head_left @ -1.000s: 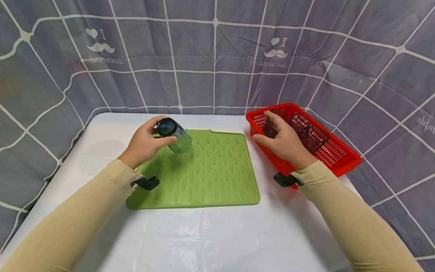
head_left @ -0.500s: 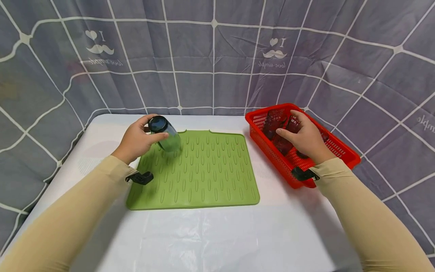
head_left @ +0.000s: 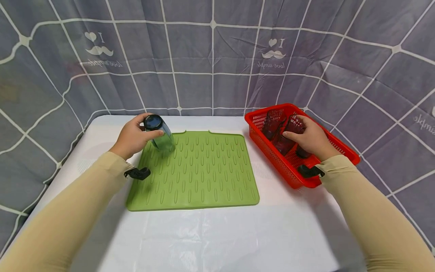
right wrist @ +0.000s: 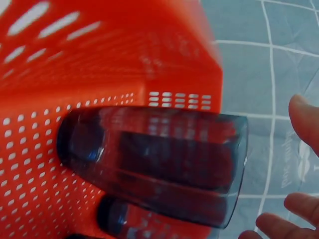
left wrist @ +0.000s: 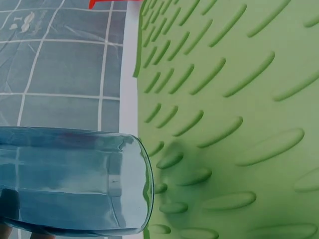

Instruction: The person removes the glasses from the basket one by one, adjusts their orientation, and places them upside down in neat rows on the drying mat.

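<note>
My left hand [head_left: 127, 140] grips a bluish drinking glass [head_left: 165, 140] near its dark base, over the back left of the green ribbed mat [head_left: 210, 170]. The glass is tilted, mouth downward; in the left wrist view its rim [left wrist: 149, 184] faces the mat, apparently just clear of it. At the red basket, my right hand [head_left: 316, 139] has thumb and fingers spread about the mouth of another glass [head_left: 283, 144]. Seen from the right wrist, a gap separates the fingers [right wrist: 304, 122] from that glass [right wrist: 169, 164].
The perforated red basket [head_left: 270, 153] stands at the right of the white table [head_left: 204, 238]. More glasses lie or lean inside it, one at the back left [head_left: 270, 126]. A grey checked curtain [head_left: 190, 56] encloses the table's back and sides.
My left hand has carried its glass leftward over the mat. The right hand has moved right and slightly down, from the basket's left rim to the glasses inside.
</note>
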### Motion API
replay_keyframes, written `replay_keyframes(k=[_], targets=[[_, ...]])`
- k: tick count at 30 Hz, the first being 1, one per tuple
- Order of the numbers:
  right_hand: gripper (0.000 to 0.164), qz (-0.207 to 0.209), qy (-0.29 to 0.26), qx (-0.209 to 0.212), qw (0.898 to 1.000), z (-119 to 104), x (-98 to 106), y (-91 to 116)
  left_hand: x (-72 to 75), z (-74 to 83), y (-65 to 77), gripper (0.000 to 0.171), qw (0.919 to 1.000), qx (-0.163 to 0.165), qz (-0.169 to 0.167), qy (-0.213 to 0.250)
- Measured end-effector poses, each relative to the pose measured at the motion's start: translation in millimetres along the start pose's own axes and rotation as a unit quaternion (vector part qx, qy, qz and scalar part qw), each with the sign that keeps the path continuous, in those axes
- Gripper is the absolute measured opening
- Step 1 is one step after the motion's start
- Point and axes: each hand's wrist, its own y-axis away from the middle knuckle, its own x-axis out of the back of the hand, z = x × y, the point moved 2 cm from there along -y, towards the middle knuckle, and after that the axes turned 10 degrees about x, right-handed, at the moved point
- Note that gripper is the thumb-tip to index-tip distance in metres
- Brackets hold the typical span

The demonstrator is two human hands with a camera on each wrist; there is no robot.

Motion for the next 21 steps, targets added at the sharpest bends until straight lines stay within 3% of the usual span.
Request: replay_keyframes(k=[14, 21], targets=[[0.103, -0.087, 0.047, -0.017, 0.995, 14.5, 3.6, -7.2, 6.4, -5.9, -11.8, 0.089, 0.9994, 0.021, -0.004, -0.028], [0.103, -0.093, 0.05, -0.016, 0.994, 16.6, 3.9, -10.1, 6.5, -8.9, -14.6, 0.088, 0.9989, 0.028, -0.02, -0.032]])
